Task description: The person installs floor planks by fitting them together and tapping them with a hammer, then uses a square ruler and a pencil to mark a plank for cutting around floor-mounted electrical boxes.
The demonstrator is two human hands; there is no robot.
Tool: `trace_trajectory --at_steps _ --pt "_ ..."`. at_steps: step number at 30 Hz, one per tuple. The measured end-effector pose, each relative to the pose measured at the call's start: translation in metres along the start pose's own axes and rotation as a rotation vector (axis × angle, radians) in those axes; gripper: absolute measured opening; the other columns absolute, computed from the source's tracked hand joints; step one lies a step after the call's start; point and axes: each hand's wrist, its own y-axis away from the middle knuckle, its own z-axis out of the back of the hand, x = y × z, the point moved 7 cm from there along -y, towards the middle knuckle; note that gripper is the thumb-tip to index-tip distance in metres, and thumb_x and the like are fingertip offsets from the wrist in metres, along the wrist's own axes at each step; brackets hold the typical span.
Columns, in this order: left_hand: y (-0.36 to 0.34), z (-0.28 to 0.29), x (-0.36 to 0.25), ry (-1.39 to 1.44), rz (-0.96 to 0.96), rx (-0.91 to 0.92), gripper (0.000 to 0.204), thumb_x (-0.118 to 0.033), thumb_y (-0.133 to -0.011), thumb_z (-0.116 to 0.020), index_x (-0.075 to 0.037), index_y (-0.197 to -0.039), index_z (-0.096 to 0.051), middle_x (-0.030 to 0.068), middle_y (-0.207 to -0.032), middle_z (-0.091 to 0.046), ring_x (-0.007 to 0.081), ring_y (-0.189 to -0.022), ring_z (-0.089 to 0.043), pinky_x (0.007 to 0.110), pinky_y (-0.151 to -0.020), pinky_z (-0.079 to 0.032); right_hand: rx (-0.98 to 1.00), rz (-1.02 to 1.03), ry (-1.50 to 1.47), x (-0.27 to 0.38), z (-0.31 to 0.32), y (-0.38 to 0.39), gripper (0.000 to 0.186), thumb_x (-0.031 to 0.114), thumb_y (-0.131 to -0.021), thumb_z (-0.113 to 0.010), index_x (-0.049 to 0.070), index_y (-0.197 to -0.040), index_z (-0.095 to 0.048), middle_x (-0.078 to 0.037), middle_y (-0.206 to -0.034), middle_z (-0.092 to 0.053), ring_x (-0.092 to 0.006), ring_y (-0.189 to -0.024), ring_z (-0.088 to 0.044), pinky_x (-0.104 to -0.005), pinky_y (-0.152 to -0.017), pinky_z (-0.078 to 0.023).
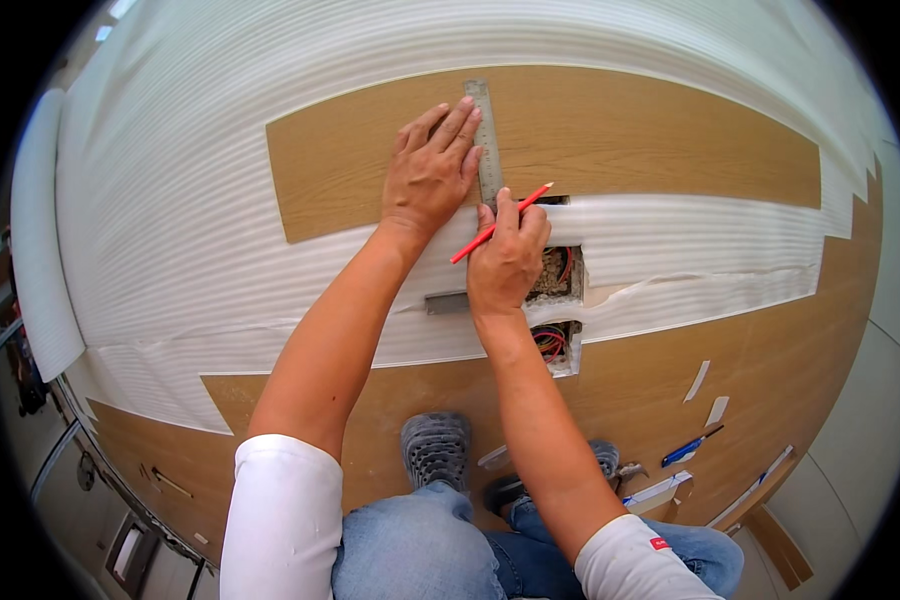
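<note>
A wood-look plank [650,130] lies across white ribbed underlay ahead of me. A steel ruler blade [488,150] crosses it from the far edge to the near edge. My left hand [432,172] rests on the plank with fingers stretched out, fingertips against the blade's left side. My right hand [508,255] is closed around a red pencil [473,246], its sharpened tip pointing up and right, away from the plank's surface. Its fingers are also at the near end of the blade. A grey metal bar [447,303] sticks out left of my right hand, which hides whether it joins the ruler.
Cut-outs with coloured wires [550,345] and rubble [552,272] open right of my right hand. Laid flooring [420,390] runs under my shoes. A blue utility knife [688,448], a hammer [630,472] and white strips [697,380] lie right. Rolled underlay [45,240] stands far left.
</note>
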Motion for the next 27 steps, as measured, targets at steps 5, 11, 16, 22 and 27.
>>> trace_trajectory --at_steps 5,11,16,22,27 --pt "0.0 0.001 0.001 -0.002 0.003 -0.002 0.045 -0.028 -0.098 -0.069 -0.018 -0.141 -0.068 -0.0043 -0.152 -0.061 0.0205 -0.137 -0.053 0.039 -0.112 -0.042 0.005 -0.029 -0.043 0.001 0.002 -0.001 0.035 0.019 -0.094 -0.077 0.003 -0.124 -0.07 -0.016 -0.108 -0.058 -0.0375 -0.101 -0.059 -0.0481 -0.082 -0.053" --pt "-0.001 0.001 0.001 -0.007 0.008 0.005 0.045 -0.029 -0.097 -0.071 -0.017 -0.141 -0.068 -0.0039 -0.152 -0.061 0.0207 -0.136 -0.054 0.039 -0.112 -0.042 0.012 -0.02 -0.033 -0.001 0.002 -0.001 0.035 0.021 -0.095 -0.076 0.004 -0.126 -0.07 -0.015 -0.108 -0.057 -0.0356 -0.101 -0.059 -0.047 -0.081 -0.054" --pt "0.0 0.0 0.001 0.018 0.01 0.004 0.046 -0.029 -0.097 -0.071 -0.016 -0.141 -0.068 -0.0036 -0.152 -0.06 0.0215 -0.136 -0.054 0.04 -0.112 -0.042 0.023 -0.017 -0.006 -0.001 0.002 0.0 0.035 0.024 -0.097 -0.075 0.005 -0.127 -0.07 -0.013 -0.108 -0.056 -0.0334 -0.102 -0.058 -0.0455 -0.078 -0.056" --pt "-0.002 0.001 0.002 0.032 0.014 0.006 0.047 -0.029 -0.097 -0.071 -0.015 -0.141 -0.067 -0.0025 -0.152 -0.06 0.0223 -0.136 -0.054 0.041 -0.111 -0.042 0.06 -0.04 -0.009 -0.002 0.007 -0.006 0.037 0.025 -0.096 -0.076 0.008 -0.127 -0.069 -0.013 -0.109 -0.058 -0.0343 -0.105 -0.06 -0.0468 -0.079 -0.057" --pt "-0.002 0.003 0.0 0.006 0.004 -0.002 0.045 -0.032 -0.097 -0.071 -0.013 -0.137 -0.069 -0.0032 -0.151 -0.06 0.0209 -0.134 -0.054 0.04 -0.11 -0.042 0.135 -0.04 -0.008 -0.003 0.013 -0.009 0.038 0.025 -0.093 -0.078 0.01 -0.127 -0.068 -0.012 -0.11 -0.058 -0.0334 -0.107 -0.062 -0.0476 -0.077 -0.058"
